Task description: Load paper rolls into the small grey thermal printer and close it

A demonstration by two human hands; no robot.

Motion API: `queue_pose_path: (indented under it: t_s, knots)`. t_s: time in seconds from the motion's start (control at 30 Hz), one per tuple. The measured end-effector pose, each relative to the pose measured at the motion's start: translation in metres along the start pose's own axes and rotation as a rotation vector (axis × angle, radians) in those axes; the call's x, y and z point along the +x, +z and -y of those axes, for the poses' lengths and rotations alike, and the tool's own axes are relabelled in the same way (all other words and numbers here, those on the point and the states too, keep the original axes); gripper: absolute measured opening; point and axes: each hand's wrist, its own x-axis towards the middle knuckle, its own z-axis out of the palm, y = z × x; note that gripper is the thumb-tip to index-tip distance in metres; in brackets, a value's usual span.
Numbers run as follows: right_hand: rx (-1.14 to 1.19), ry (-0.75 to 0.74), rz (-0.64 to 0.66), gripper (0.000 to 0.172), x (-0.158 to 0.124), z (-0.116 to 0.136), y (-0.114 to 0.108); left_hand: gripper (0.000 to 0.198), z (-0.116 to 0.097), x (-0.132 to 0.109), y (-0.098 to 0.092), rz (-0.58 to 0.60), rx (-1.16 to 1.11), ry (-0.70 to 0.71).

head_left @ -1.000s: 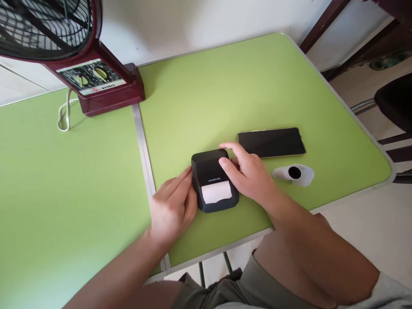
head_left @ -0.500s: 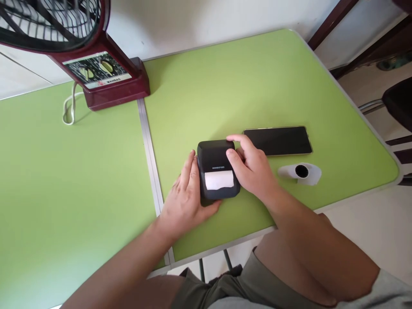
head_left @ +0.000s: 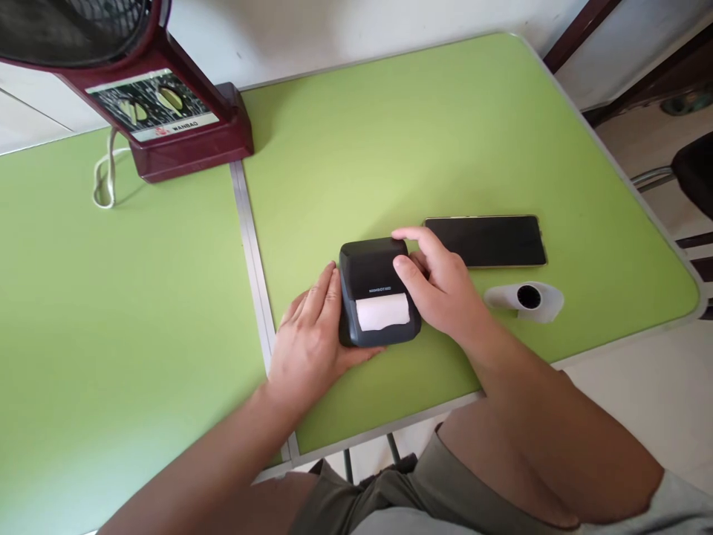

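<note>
A small black label printer (head_left: 372, 269) stands on the green table between my hands, with a strip of white label paper (head_left: 383, 311) sticking out of its front slot. My left hand (head_left: 312, 331) grips it along the left side, the thumb reaching under its near edge. On the other side my right hand (head_left: 440, 282) holds it, index finger at the far top corner and thumb on the top right edge. The remaining right fingers are partly hidden beside the printer. Just right of that hand lies a dark-screened smartphone (head_left: 490, 241).
A roll of white label paper (head_left: 549, 301) with a black core lies near the table's front edge. A dark red fan (head_left: 192, 152) with a white cord (head_left: 105, 186) stands at the back left. A metal seam (head_left: 250, 253) crosses the green table (head_left: 445, 134).
Both hands keep their hold on the printer, which looks slightly turned and tilted. The camera view has shifted a little, moving the fan up and left in the picture.
</note>
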Motion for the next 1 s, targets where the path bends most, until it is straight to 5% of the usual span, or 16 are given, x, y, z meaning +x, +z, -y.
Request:
queue_pose_path:
  t_s: [0.37, 0.8, 1.0]
  knots:
    - [0.014, -0.110, 0.025, 0.049, -0.001, -0.004, 0.000, 0.113, -0.001, -0.001, 0.007, -0.065, -0.006, -0.002]
    - [-0.003, -0.091, -0.035, 0.033, -0.001, -0.006, 0.005, 0.108, 0.000, -0.003, 0.009, -0.095, -0.001, 0.004]
    - [0.000, -0.097, 0.020, 0.033, 0.001, -0.011, 0.003, 0.110, 0.002, 0.002, 0.006, -0.006, -0.020, -0.016]
